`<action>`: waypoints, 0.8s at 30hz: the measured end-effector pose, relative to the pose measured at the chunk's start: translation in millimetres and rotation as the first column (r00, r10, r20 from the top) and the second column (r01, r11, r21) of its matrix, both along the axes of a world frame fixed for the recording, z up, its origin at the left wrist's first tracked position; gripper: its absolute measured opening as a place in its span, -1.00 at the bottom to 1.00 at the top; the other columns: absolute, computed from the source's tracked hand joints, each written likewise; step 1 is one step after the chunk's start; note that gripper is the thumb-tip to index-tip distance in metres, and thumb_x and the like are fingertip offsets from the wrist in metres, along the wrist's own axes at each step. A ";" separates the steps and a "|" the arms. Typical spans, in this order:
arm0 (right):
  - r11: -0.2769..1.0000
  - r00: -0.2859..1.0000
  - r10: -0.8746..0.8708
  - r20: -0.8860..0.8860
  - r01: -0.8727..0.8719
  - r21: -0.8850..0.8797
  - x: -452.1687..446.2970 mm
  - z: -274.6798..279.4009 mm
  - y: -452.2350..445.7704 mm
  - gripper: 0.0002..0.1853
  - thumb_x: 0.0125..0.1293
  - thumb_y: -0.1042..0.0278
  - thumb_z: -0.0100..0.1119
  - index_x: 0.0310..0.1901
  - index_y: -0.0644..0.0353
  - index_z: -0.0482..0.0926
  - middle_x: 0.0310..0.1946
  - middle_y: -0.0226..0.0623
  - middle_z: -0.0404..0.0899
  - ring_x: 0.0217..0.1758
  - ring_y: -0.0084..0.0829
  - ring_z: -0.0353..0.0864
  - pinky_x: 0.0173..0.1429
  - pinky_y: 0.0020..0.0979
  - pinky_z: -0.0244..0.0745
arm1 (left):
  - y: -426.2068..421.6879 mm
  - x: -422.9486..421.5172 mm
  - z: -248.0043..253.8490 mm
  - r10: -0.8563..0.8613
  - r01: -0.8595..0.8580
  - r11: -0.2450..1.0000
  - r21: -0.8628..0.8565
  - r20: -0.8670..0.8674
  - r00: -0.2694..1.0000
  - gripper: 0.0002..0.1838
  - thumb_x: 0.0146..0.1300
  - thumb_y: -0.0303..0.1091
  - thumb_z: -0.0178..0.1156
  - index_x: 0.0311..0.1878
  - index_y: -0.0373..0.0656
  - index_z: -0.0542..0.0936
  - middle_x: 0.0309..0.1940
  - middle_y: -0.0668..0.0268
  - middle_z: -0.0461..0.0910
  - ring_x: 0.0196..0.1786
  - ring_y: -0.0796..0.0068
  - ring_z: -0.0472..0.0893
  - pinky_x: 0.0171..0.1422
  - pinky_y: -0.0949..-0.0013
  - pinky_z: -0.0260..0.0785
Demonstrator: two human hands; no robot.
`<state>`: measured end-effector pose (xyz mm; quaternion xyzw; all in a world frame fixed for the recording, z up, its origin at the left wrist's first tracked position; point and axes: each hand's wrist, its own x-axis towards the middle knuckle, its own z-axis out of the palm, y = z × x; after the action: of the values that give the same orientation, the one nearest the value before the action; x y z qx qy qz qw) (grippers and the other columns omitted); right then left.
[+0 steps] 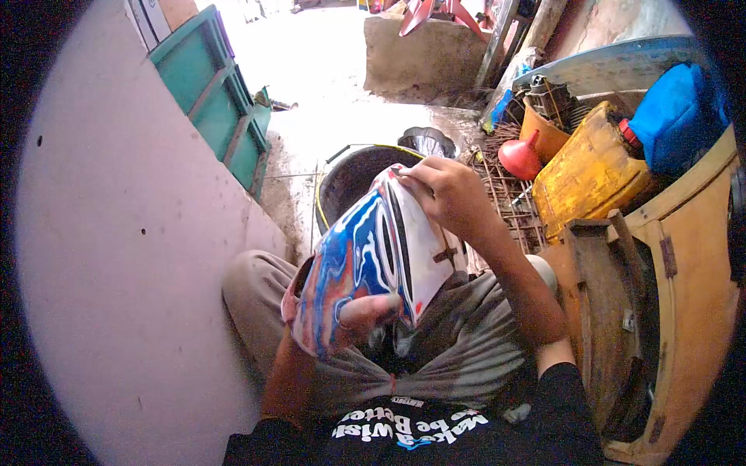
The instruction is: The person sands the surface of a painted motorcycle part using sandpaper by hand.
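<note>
A glossy, curved painted panel (361,241), swirled in blue, red and white with a dark stripe and a white side face, is held tilted above my lap. My left hand (365,314) grips its lower part, the thumb lying across the front and the other fingers hidden behind. At the top end, my right hand (447,190) has its fingers curled onto the panel's upper edge; whether anything small is pinched there cannot be made out. Just beyond the panel stands a dark bucket (336,186) with a yellow handle, partly covered by it.
A black scalloped pot (427,141) is behind the bucket. On the right are a red funnel (519,158), a yellow jerrycan (587,171), a blue container (672,116), a metal grid (505,182) and a wooden cabinet (684,287). A pale wall (132,256) runs close along the left.
</note>
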<state>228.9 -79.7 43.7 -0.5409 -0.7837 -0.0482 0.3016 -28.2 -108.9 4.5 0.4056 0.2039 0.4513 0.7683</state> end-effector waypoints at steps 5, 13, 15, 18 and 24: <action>0.918 0.915 0.396 -0.076 -0.394 0.038 -42.8 23.2 -34.6 -0.94 0.32 0.35 0.40 -0.20 0.00 0.78 -0.24 -0.28 0.77 -0.15 -0.24 0.80 0.00 -0.23 0.69 | -21.4 -16.0 -12.3 0.051 -0.047 0.997 -0.057 0.087 0.995 -0.03 0.37 0.34 0.24 0.56 -0.25 0.28 0.30 0.16 0.60 0.16 0.29 0.70 0.21 0.17 0.64; 0.896 0.894 0.441 -0.077 -0.433 0.099 -46.2 10.0 -35.4 -0.82 0.21 0.39 0.38 -0.13 -0.02 0.73 -0.18 -0.31 0.77 -0.15 -0.23 0.79 -0.07 -0.23 0.70 | -4.6 9.7 -11.3 0.146 -0.115 0.982 -0.151 0.219 0.965 0.02 0.36 0.39 0.23 0.58 -0.25 0.25 0.33 0.14 0.58 0.20 0.28 0.69 0.23 0.16 0.63; 0.864 0.859 0.501 -0.102 -0.490 0.114 -56.2 3.7 -37.7 -0.83 0.24 0.39 0.37 -0.13 -0.01 0.73 -0.17 -0.32 0.77 -0.16 -0.21 0.79 -0.08 -0.23 0.70 | 10.9 29.2 -4.0 0.168 -0.128 0.975 -0.181 0.226 0.960 0.03 0.35 0.41 0.22 0.58 -0.25 0.25 0.34 0.14 0.57 0.21 0.28 0.68 0.23 0.16 0.63; 0.999 0.996 0.027 0.080 -0.029 0.026 -16.9 -3.3 -7.8 -0.91 0.27 0.29 0.35 -0.22 0.02 0.74 -0.34 -0.28 0.68 -0.26 -0.18 0.73 -0.15 -0.15 0.67 | 3.7 24.8 -10.3 0.199 -0.139 0.963 -0.231 0.262 0.944 0.05 0.35 0.43 0.22 0.59 -0.25 0.24 0.35 0.13 0.56 0.23 0.27 0.68 0.24 0.16 0.62; 0.870 0.866 0.488 -0.104 -0.474 0.136 -65.1 0.2 -42.2 -0.86 0.16 0.39 0.32 -0.21 0.04 0.69 -0.31 -0.35 0.70 -0.25 -0.24 0.73 -0.13 -0.19 0.66 | 13.6 11.7 -29.2 0.104 -0.112 0.990 0.083 0.103 0.989 0.25 0.25 0.68 0.05 0.62 -0.30 0.14 0.51 0.04 0.38 0.48 0.19 0.45 0.57 0.09 0.31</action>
<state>163.7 -121.9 43.9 -0.3136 -0.8678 0.0239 0.3847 -16.5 -95.3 -24.7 0.4050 0.1672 0.5203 0.7330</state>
